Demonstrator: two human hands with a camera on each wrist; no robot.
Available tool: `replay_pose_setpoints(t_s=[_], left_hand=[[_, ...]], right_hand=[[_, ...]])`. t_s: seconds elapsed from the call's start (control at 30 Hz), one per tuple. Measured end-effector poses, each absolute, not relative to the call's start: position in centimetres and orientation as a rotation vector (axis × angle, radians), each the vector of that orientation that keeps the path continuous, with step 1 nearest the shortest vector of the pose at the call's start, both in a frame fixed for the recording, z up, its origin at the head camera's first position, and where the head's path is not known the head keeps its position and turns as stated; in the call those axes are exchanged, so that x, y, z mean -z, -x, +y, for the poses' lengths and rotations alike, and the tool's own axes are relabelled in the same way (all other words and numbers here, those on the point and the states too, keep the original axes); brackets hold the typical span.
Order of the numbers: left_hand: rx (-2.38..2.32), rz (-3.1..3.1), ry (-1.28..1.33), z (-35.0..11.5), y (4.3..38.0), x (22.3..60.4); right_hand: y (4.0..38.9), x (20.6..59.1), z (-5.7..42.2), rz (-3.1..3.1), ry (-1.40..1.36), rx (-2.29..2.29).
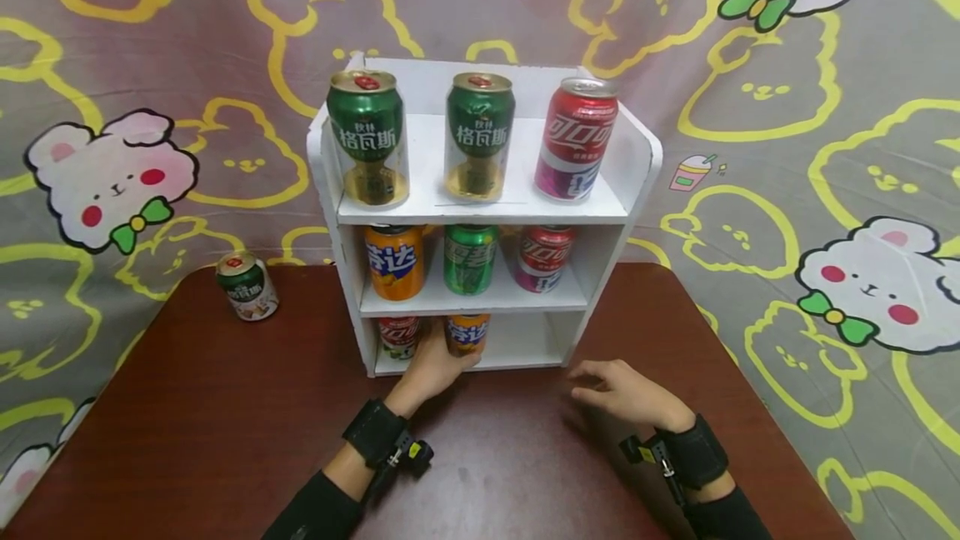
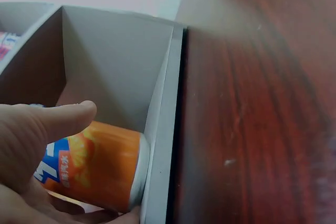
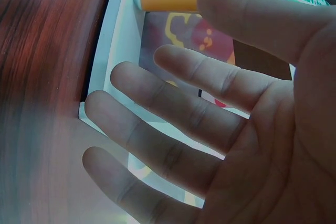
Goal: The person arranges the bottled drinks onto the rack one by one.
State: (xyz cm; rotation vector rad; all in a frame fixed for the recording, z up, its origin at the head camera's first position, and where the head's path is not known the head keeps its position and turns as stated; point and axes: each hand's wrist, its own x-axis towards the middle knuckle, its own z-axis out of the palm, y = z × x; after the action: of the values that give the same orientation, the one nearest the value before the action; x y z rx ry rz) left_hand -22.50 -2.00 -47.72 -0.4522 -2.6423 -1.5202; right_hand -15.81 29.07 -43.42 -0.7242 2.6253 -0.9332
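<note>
My left hand [image 1: 433,367] reaches into the bottom compartment of a white shelf [image 1: 525,213] and grips an orange soda can [image 1: 468,332]. In the left wrist view the thumb lies along one side of the orange can and the fingers curl round the other, its base close to the shelf's front lip. Left of that hand stands a red-and-white can [image 1: 399,336], partly covered by it. My right hand [image 1: 626,394] hovers over the table near the shelf's right front corner. Its fingers [image 3: 152,135] are spread and relaxed in the right wrist view, holding nothing.
On the top shelf stand two green-and-gold cans [image 1: 480,136] and a red cola can [image 1: 577,140]. The middle shelf carries an orange can [image 1: 395,263], a green can [image 1: 470,261] and a red can [image 1: 543,259]. A short green-and-white can [image 1: 247,288] stands on the brown table [image 1: 187,407], back left.
</note>
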Motion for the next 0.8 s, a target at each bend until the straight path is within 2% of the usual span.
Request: replay_pose_setpoints(t_s=[0.43,0.8], left_hand=[[1.527,-2.857,0.514,-4.3,19.4,47.4],[1.444,-2.923,0.800,-9.3,17.3,45.5]], right_hand=[[15.7,43.3,29.2,2.613,0.713,0.952],[15.8,43.5,29.4,2.610,0.727,0.960]])
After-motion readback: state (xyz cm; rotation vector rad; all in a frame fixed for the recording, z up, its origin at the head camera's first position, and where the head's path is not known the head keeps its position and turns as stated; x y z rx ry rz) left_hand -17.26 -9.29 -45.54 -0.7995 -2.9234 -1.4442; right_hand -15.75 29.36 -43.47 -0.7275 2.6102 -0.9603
